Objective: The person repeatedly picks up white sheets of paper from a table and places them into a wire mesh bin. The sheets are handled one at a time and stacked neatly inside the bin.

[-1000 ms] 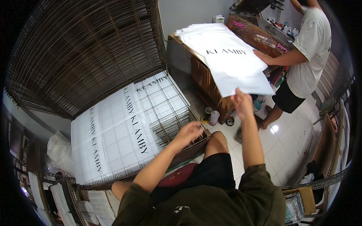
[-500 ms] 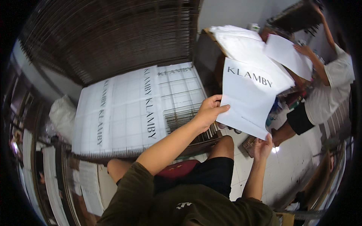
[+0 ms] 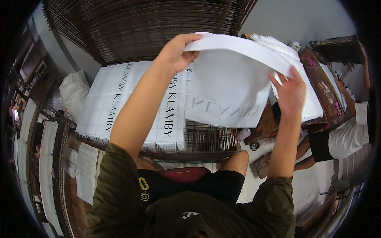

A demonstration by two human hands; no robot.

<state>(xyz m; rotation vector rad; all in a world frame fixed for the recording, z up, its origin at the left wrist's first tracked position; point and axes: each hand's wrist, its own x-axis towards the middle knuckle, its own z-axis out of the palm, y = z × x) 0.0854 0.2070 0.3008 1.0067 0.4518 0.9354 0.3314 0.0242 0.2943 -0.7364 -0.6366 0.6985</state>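
A thin white printed sheet hangs in front of me over the rack, its far edge folded into a band that arches between my hands. Whether it is a bag or a single layer, I cannot tell. Dark lettering shows faintly and reversed near its lower edge. My left hand pinches the band's left end. At the other end, the fingers of my right hand close around the edge, slightly blurred. Below and to the left, similar white printed sheets lie in rows on a wire drying rack.
Raised wire racks stand behind the low one. A pile of white sheets drapes over a table at right. A co-worker in a white shirt works beside a wooden board. A white plastic sack sits at left.
I have swung the white sheet leftward and up, from beside the pile to over the rack. It has turned over, so the lettering now appears reversed at its lower edge. Both hands have risen.
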